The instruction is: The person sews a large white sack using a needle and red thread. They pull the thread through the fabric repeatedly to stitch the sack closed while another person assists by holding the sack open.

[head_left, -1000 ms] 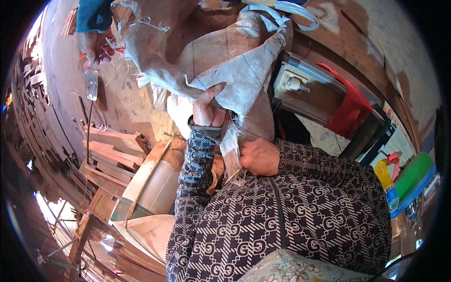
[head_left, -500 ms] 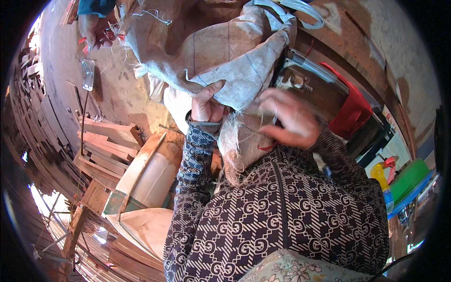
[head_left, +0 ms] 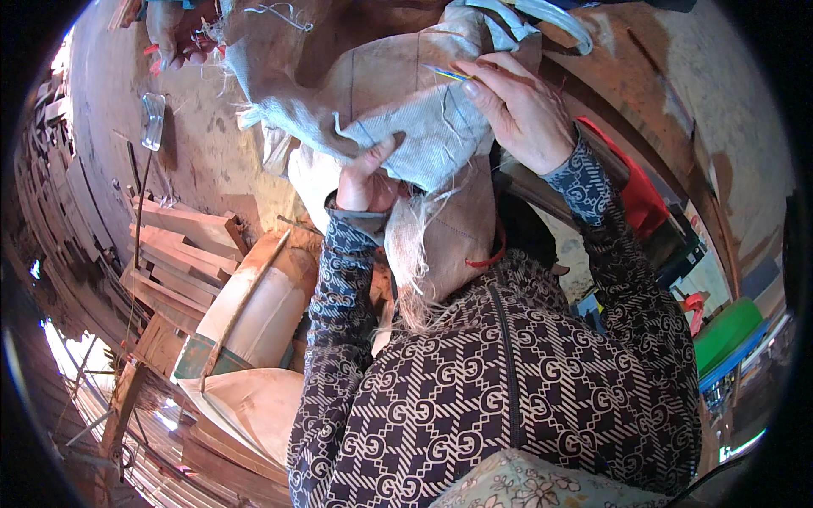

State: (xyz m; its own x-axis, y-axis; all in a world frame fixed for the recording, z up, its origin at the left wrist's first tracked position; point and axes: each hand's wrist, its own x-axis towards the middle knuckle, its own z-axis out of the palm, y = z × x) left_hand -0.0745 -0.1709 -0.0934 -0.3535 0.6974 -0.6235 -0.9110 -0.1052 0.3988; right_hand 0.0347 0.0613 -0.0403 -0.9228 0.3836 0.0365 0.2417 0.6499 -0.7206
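Across my lap and beyond spreads a pale woven sack (head_left: pixel 385 80) with dark stripe lines, dusty brown patches and frayed threads. My left hand (head_left: pixel 366 184) pinches its near folded edge, thumb on top. My right hand (head_left: pixel 527 118) is raised over the sack's right side, closed on a thin, pointed needle-like tool (head_left: pixel 445 74) that looks blue and yellow. The tool's tip points left, above the cloth. Below my hands hangs a frayed flap (head_left: pixel 449 233) of woven cloth, with a red cord (head_left: pixel 489 259) at its right edge.
Another person's hand (head_left: pixel 174 38) is by the sack's far left. A clear plastic container (head_left: pixel 152 121) lies on the ground there. Stacked wood pieces (head_left: pixel 186 254) and a pale rounded bundle (head_left: pixel 258 309) are at left. A red cloth (head_left: pixel 648 203) and a green basin (head_left: pixel 730 334) stand right.
My right hand has moved away from my body, up over the sack, and the pointed tool now shows in it. My left hand keeps its pinch, shifted slightly left.
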